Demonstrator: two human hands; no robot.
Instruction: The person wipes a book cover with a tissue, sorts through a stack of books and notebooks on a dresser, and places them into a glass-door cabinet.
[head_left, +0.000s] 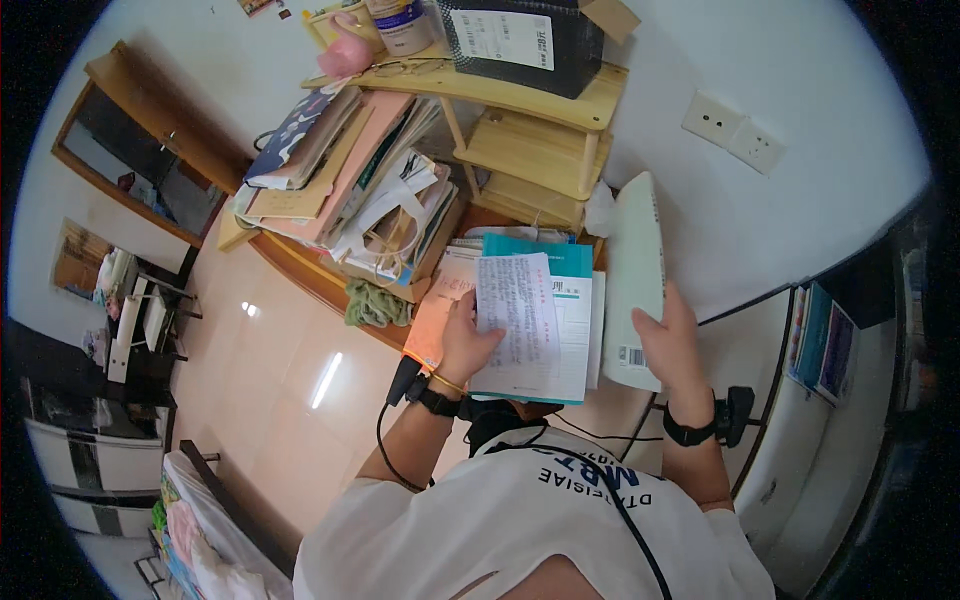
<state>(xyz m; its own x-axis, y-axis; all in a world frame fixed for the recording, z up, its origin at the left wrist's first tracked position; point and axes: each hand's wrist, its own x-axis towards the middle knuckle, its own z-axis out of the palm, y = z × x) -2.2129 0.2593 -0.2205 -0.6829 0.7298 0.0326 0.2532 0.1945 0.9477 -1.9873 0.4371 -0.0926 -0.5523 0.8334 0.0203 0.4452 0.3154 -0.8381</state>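
Observation:
A handwritten sheet of paper [517, 310] lies over a teal-and-white book [570, 325] in front of me. My left hand [467, 343] grips the sheet's left edge, thumb on top; whether it also takes in the book beneath, I cannot tell. An orange booklet [430, 325] shows under and beside that hand. Off to the right, my right hand [670, 345] is closed on the edge of a pale green book [634, 270], held up on its side with a barcode at its lower corner. Most of the right fingers are hidden behind this book.
A wooden desk shelf [530, 150] stands behind, with a black box [525, 40] on top. Left of it rises a tall pile of folders and papers [350, 180]; a green cloth [378, 303] lies below. More books [822, 340] stand at right. A black cable [380, 440] hangs by my left wrist.

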